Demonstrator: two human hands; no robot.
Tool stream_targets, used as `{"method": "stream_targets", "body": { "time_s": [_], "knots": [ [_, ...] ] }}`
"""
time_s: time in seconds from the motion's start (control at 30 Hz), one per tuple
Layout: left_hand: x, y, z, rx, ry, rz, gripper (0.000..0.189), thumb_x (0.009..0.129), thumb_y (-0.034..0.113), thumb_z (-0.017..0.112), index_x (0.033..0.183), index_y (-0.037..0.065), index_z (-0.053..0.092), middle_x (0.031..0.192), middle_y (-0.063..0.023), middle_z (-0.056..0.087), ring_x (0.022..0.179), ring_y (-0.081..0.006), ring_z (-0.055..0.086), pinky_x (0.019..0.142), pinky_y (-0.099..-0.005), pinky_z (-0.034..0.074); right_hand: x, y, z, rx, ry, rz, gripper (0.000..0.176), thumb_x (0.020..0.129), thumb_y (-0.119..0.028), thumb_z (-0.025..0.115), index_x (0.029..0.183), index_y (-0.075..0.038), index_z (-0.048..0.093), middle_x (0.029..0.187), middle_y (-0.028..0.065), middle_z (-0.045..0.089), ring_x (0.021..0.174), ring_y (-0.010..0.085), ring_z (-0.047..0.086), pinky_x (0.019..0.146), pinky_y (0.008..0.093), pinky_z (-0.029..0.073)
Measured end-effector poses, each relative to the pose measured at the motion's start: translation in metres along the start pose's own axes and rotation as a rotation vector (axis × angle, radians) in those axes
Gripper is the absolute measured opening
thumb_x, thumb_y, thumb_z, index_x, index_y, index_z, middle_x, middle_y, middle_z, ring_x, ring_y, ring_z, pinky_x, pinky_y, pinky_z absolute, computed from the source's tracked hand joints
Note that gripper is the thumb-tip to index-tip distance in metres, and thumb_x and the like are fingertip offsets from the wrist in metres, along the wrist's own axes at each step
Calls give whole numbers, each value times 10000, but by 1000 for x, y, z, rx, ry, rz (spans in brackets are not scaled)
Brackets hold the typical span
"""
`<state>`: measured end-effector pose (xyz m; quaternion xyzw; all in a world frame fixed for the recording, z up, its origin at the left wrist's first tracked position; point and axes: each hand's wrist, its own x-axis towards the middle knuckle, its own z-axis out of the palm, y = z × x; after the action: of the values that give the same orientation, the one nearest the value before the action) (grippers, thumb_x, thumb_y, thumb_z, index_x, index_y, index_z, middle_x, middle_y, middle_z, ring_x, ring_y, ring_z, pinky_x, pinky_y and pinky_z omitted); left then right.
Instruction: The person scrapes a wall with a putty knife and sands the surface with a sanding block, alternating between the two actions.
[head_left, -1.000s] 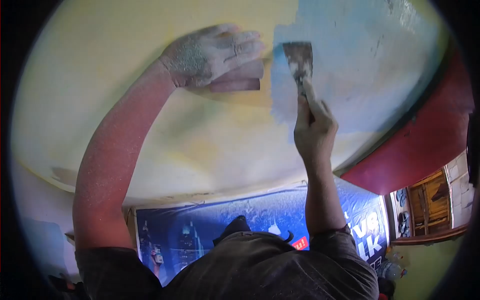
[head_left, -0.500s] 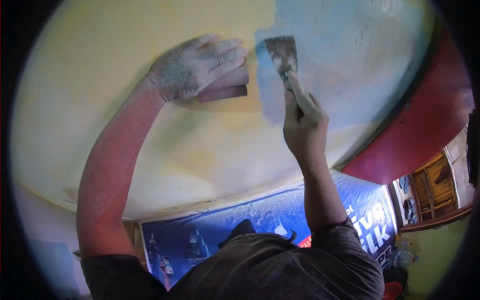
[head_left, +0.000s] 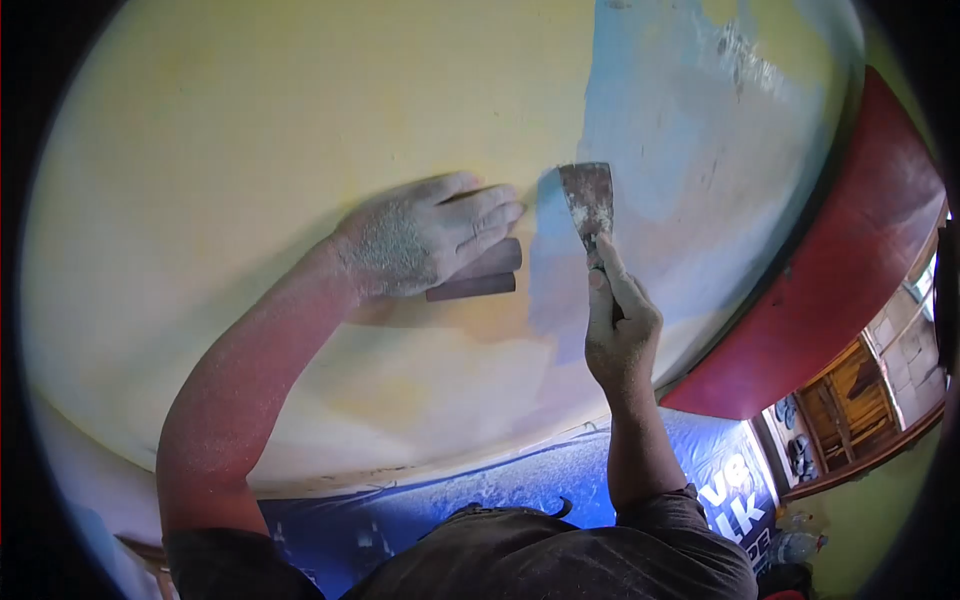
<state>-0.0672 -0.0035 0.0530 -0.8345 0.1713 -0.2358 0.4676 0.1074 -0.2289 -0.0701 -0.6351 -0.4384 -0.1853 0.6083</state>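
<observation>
Left hand (head_left: 420, 245), dusted white, fingers close together, pressed flat over a brown sanding block (head_left: 478, 275) against the yellow painted surface (head_left: 250, 150). Right hand (head_left: 620, 330) just beside it, wrapped around the handle of a putty knife (head_left: 588, 198), forefinger stretched along toward the blade. Blade laid on the edge of the pale blue patch (head_left: 680, 150). Red band (head_left: 850, 280) further right, blue banner (head_left: 660, 470) below.
</observation>
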Motion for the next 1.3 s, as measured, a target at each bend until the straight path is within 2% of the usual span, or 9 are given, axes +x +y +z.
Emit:
{"method": "stream_targets", "body": {
  "time_s": [0.1, 0.2, 0.37, 0.57, 0.83, 0.93, 1.1, 1.2, 1.3],
  "knots": [
    [-3, 3, -5, 10, -22, -4, 540, 1024, 236, 640, 1527, 53, 712, 1587, -92, 667, 1549, -210, 546, 1308, -409, 423, 10, -4, -8, -5, 9, -105, 439, 1119, 6, 651, 1551, -30, 721, 1091, 229, 828, 913, 246, 786, 835, 364, 607],
    [0, 0, -6, -9, -24, 2, 543, 1026, 233, 640, 1528, 36, 710, 1597, -98, 659, 1533, -213, 558, 1300, -412, 430, 5, 1, -12, -26, -28, -17, 437, 1117, -7, 665, 1550, -29, 721, 1119, 241, 832, 937, 242, 792, 853, 354, 605],
    [-5, 2, 6, -40, 28, -29, 541, 1022, 237, 642, 1517, 32, 714, 1598, -97, 655, 1531, -231, 553, 1298, -416, 439, 14, -14, -19, -52, -13, 73, 379, 1118, -64, 718, 1492, -53, 775, 1097, 156, 832, 873, 127, 703, 784, 295, 556],
    [1, -11, 10, -45, 39, 6, 511, 1021, 234, 654, 1479, 20, 728, 1575, -97, 669, 1505, -251, 581, 1282, -404, 465, 9, -8, -33, -134, -100, 168, 452, 1078, -42, 715, 1529, -59, 747, 1050, 160, 792, 843, 178, 715, 784, 322, 567],
    [10, -8, 3, -100, 87, -15, 487, 1015, 261, 698, 1434, 17, 744, 1503, -93, 717, 1502, -231, 590, 1254, -411, 481, 3, -11, -22, -78, -14, -159, 479, 1056, 4, 710, 1534, -19, 699, 1083, 228, 809, 918, 367, 789, 834, 407, 632],
    [12, -11, 4, -130, 105, -18, 470, 1026, 267, 698, 1423, 21, 751, 1502, -88, 719, 1506, -229, 588, 1251, -416, 481, -2, -1, -10, -93, 57, -229, 459, 1053, 12, 711, 1511, -8, 712, 1096, 220, 815, 888, 335, 795, 793, 398, 635],
    [13, -8, -2, -82, 47, -17, 447, 1039, 248, 678, 1427, 40, 758, 1520, -78, 714, 1525, -230, 575, 1265, -421, 471, 3, -7, -8, 36, 58, -39, 380, 1051, 30, 737, 1429, 24, 761, 1098, 201, 825, 860, 231, 812, 765, 342, 627],
    [13, -10, -3, -51, 24, -10, 453, 1046, 236, 659, 1450, 54, 750, 1540, -72, 704, 1537, -218, 568, 1288, -416, 452, -15, 7, -4, 38, 25, 40, 359, 1058, 29, 732, 1415, 26, 767, 1109, 198, 829, 856, 233, 810, 761, 338, 625],
    [11, -7, -7, -33, 0, -13, 475, 1052, 226, 635, 1486, 59, 730, 1567, -73, 684, 1546, -201, 562, 1302, -403, 434, -11, 10, 7, 90, 85, -68, 356, 1058, 27, 733, 1412, 23, 769, 1117, 193, 831, 859, 238, 812, 762, 346, 627]
  ]
}}
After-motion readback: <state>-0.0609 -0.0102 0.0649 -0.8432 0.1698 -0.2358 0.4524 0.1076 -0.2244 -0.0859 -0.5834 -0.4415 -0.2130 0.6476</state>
